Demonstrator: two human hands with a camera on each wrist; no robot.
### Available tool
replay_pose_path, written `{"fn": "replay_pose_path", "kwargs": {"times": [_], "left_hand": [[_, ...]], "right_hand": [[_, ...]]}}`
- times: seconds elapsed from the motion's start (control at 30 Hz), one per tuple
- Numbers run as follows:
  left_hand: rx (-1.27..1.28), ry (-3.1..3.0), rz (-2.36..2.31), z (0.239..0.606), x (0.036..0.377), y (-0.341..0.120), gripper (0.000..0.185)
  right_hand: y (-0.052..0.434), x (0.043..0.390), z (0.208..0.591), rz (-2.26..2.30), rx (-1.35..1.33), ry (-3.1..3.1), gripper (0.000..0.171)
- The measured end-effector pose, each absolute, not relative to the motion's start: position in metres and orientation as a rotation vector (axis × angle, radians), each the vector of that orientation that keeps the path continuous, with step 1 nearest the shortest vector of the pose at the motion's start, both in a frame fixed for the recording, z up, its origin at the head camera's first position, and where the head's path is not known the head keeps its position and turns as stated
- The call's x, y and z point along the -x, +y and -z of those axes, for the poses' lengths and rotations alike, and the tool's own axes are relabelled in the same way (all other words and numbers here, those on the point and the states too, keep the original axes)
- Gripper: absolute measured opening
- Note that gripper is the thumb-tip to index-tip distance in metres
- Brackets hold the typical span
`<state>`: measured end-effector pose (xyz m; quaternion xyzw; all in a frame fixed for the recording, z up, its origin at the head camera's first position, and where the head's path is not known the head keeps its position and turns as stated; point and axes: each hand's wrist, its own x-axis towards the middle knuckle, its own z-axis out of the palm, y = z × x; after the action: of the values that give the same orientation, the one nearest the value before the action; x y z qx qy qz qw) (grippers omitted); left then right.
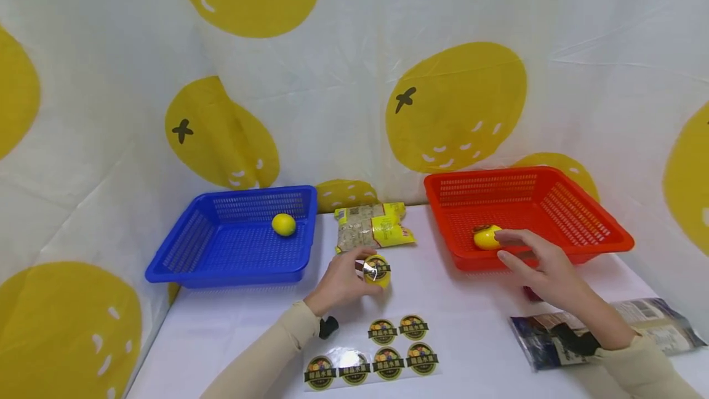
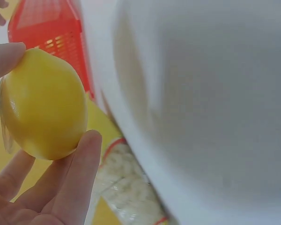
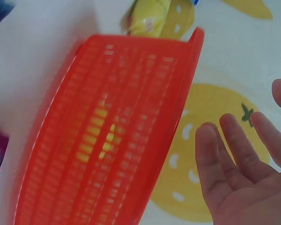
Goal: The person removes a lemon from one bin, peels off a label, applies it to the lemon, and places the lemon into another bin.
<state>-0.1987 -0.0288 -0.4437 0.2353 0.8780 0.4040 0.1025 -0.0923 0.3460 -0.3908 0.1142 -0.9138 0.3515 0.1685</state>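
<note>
My left hand (image 1: 342, 282) pinches a yellow lemon (image 2: 47, 108) between thumb and fingertips above the white table. On the lemon's front sits a round black-and-gold sticker (image 1: 377, 269); a clear edge stands away from the peel in the left wrist view. Over the front rim of the red basket (image 1: 600, 244) hovers my right hand (image 1: 548, 273), its fingers relaxed and holding nothing. Beside its fingertips, inside that basket, lies another lemon (image 1: 485, 239) with a dark label on top. A sheet of round stickers (image 1: 388, 362) lies flat near my left forearm.
The blue basket (image 1: 221, 278) at the left holds one lemon (image 1: 284, 225). Between the baskets lies a yellow-and-clear food bag (image 1: 365, 228). A dark packet (image 1: 631, 328) lies under my right forearm. A lemon-print cloth (image 1: 343, 103) hangs behind.
</note>
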Motion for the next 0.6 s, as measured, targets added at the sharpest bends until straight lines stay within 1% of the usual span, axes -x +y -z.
{"fn": "replay_pose_path", "kwargs": {"times": [0.2,0.43,0.6], "left_hand": [[-0.781,2.61,-1.164,0.429,0.208,-0.014,0.069],[-0.805,2.584,-1.178,0.406,0.213,0.004,0.073],[-0.843,2.578,-1.164,0.393,0.22,0.015,0.071]], "right_hand": [[0.367,0.089,0.395,-0.908,-0.246,-2.567,0.041],[0.393,0.087,0.398,-0.807,-0.114,-2.524,0.04],[0.408,0.087,0.4,-0.761,-0.036,-2.512,0.041]]}}
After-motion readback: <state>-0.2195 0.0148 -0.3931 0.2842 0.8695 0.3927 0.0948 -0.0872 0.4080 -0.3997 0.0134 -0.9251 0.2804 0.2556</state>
